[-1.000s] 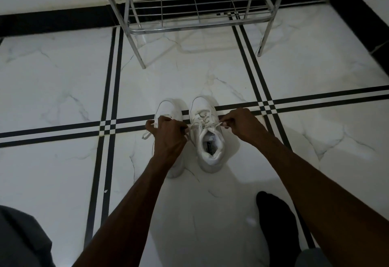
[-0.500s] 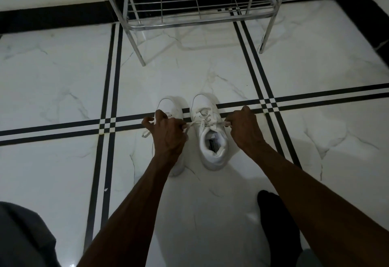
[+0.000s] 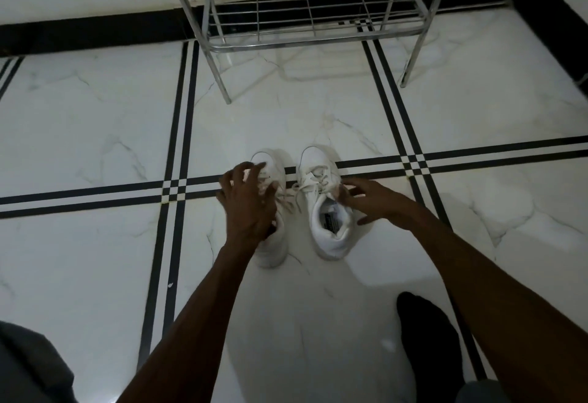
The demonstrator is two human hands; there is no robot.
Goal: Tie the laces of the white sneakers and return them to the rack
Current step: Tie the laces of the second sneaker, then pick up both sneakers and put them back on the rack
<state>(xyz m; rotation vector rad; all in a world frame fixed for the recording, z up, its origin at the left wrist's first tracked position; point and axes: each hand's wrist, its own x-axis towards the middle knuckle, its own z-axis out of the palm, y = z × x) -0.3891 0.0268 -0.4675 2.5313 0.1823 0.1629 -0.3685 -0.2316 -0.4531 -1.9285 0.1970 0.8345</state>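
Two white sneakers stand side by side on the marble floor, toes pointing away from me. The right sneaker (image 3: 329, 212) shows its open collar and a knot of white laces (image 3: 310, 181) over the tongue. The left sneaker (image 3: 270, 250) is largely covered by my left hand (image 3: 249, 204), whose fingers are spread over its laces. My right hand (image 3: 374, 200) hovers with fingers apart just beside the right sneaker's collar, holding nothing. The metal shoe rack (image 3: 313, 35) stands beyond the sneakers, against the wall.
My dark-socked foot (image 3: 426, 342) rests on the floor at the lower right, and grey clothing (image 3: 28, 367) fills the lower left corner. Black stripes cross the white tiles. The rack's chrome legs (image 3: 221, 81) stand just past the sneakers.
Both hands have let go of the right sneaker's laces, which they were pulling taut sideways. The fingers are now spread, and the left hand has shifted over the left sneaker.
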